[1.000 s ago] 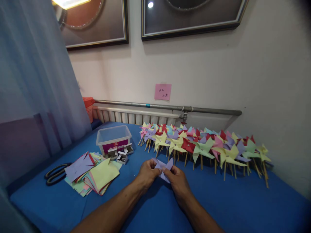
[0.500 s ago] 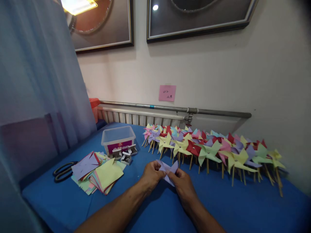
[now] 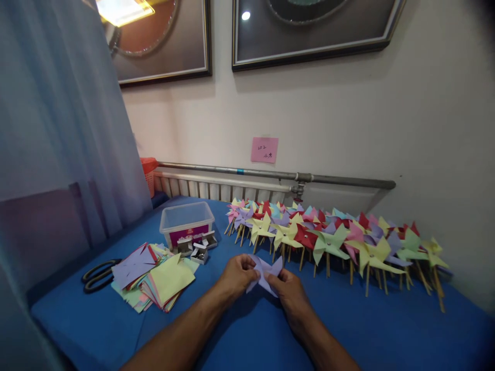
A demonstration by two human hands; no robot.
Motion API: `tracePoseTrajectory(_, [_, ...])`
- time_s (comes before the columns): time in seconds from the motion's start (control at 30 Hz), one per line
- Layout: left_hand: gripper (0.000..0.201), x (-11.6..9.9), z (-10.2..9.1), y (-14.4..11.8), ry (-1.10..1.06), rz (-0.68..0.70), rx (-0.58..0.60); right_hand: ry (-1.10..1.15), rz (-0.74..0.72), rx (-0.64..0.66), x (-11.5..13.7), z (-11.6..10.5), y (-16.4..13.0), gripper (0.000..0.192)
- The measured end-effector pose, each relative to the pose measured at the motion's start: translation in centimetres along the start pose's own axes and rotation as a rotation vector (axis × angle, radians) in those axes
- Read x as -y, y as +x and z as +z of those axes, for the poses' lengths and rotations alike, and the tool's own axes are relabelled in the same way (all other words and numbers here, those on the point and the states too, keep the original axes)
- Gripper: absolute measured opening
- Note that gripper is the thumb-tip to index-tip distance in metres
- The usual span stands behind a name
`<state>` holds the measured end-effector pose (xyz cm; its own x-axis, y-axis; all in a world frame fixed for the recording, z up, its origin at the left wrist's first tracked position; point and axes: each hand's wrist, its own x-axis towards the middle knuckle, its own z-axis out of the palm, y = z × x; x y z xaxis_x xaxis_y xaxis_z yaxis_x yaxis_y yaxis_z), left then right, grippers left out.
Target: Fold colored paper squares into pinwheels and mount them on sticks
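1. The lilac paper square is cut into pointed flaps, and some of them are folded in toward its middle.
2. It is held just above the blue table, pinched between both hands, with one pointed flap sticking up to the right.

the lilac sheet pinched between the left hand and right hand is thin matt paper, creased into folds. the table cover looks like smooth blue cloth – matt, no shine. the pinwheels are the same matt coloured paper on bare wooden sticks, each with a small shiny metal pin at its centre. the paper stack is flat and dull. the tub is clear, slightly glossy plastic. the scissors have black plastic handles. the pipe along the wall is dull grey metal – the picture frames carry glossy glass.
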<state>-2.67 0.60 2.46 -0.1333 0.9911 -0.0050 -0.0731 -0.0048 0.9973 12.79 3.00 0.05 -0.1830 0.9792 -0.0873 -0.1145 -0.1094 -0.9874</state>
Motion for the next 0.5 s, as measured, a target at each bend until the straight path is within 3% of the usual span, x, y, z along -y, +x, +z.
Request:
tracePoseTrajectory(0.07, [0.011, -1.9, -2.4, 0.1, 0.242, 0.152, -0.212, 0.051, 0.014, -0.015, 0.3, -0.1, -0.3, 0.035])
tracePoseTrajectory(0.13, [0.02, -3.9, -5.6, 0.0, 0.542, 0.274, -0.485, 0.091, 0.018, -0.036, 0.7, -0.1, -0.7, 0.033])
tracePoseTrajectory(0.17, [0.025, -4.8, -7.3, 0.0, 0.676, 0.257, -0.627, 0.103, 0.017, -0.044, 0.9, -0.1, -0.8, 0.033])
tracePoseTrajectory(0.23, [0.029, -6.0, -10.2, -0.3, 0.957, 0.116, -0.725, 0.109, 0.009, -0.05, 1.2, 0.0, -1.0, 0.034])
tracePoseTrajectory(0.27, [0.029, -6.2, -11.4, -0.4, 1.084, 0.016, -0.688, 0.106, 0.006, -0.05, 1.3, 0.1, -1.0, 0.034])
tracePoseTrajectory(0.37, [0.025, -5.8, -13.0, -0.7, 1.305, -0.181, -0.426, 0.088, 0.003, -0.053, 1.4, 0.2, -1.1, 0.03])
tracePoseTrajectory(0.5, [0.027, -4.5, -12.3, -0.4, 1.388, -0.165, -0.297, 0.084, 0.001, -0.059, 1.3, 0.3, -1.0, 0.028])
